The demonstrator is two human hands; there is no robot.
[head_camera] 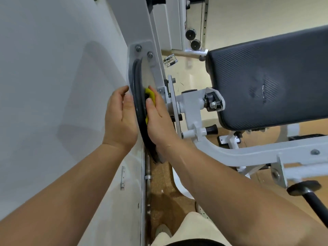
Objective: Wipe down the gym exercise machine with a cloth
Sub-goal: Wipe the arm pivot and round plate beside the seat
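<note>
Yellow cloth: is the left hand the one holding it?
No, the right hand holds the yellow cloth against the black wheel, while the left hand has no cloth in it.

No text, number or brand can be read here. At about one o'clock, a small dark red sticker (185, 24) sits on a white upright (182, 32) in the background, too small to make out. At about seven o'clock, a narrow pale strip (122, 178) on the white panel (53, 86) of the exercise machine (239, 153) carries marks too blurred to read.
</note>
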